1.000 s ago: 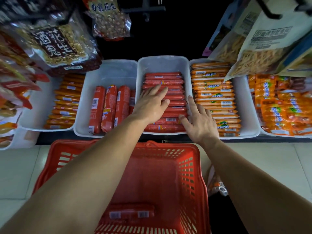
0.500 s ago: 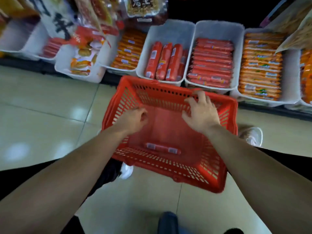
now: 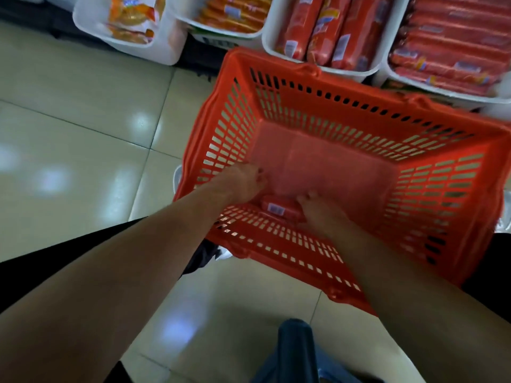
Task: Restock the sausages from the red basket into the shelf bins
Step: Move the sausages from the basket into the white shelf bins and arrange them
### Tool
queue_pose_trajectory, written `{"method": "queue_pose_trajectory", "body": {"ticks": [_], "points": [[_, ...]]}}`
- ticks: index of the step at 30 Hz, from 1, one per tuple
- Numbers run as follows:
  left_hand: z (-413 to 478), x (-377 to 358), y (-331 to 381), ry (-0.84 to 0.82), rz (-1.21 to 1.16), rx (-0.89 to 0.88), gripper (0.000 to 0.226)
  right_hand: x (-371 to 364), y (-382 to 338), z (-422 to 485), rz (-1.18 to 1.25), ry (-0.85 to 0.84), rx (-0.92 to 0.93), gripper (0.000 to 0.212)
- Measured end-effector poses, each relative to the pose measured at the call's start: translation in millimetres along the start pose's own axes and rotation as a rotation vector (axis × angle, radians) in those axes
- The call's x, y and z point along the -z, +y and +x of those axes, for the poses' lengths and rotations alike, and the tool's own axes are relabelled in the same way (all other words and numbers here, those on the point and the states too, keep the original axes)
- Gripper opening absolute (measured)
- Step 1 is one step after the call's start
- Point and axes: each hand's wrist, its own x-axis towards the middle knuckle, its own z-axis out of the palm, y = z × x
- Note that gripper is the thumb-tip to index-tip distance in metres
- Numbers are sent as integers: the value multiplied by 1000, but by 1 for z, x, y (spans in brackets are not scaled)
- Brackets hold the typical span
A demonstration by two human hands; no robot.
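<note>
The red basket (image 3: 359, 111) stands on the tiled floor in front of the white shelf bins. One red sausage pack (image 3: 279, 207) with a barcode label lies on the basket floor by the near wall. My left hand (image 3: 243, 183) curls over the pack's left end, and my right hand (image 3: 320, 214) covers its right end; both touch it. Above the basket, a white bin (image 3: 326, 66) holds thick red sausage packs (image 3: 320, 26), and the bin (image 3: 442, 91) to its right holds thinner red sausages (image 3: 453, 42).
Further left, a bin of orange sausages (image 3: 235, 12) and a bin with orange snack bags (image 3: 130, 20) line the shelf. Glossy beige floor tiles (image 3: 83, 134) spread to the left. A dark blue object (image 3: 296, 352) sits at the bottom edge.
My hands left the sausage bin, passed the basket's rim and have dropped to the basket floor onto the last pack. The view has tilted down toward the basket.
</note>
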Motion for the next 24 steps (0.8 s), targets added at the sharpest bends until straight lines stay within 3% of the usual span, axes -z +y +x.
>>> {"method": "queue_pose_trajectory", "body": {"ticks": [6,11,14,24], "points": [[13,-11,9,-78,54,-23,33,2,24,6,-66,-22,-27,75],[23,-29,9,-451,202,0,37,15,66,-7,44,101,-257,77],[25,-37,14,-573,281,-3,44,20,81,-10,103,96,-314,75],[31,-55,12,-614,349,-49,39,15,79,-9,202,102,-311,75]]}}
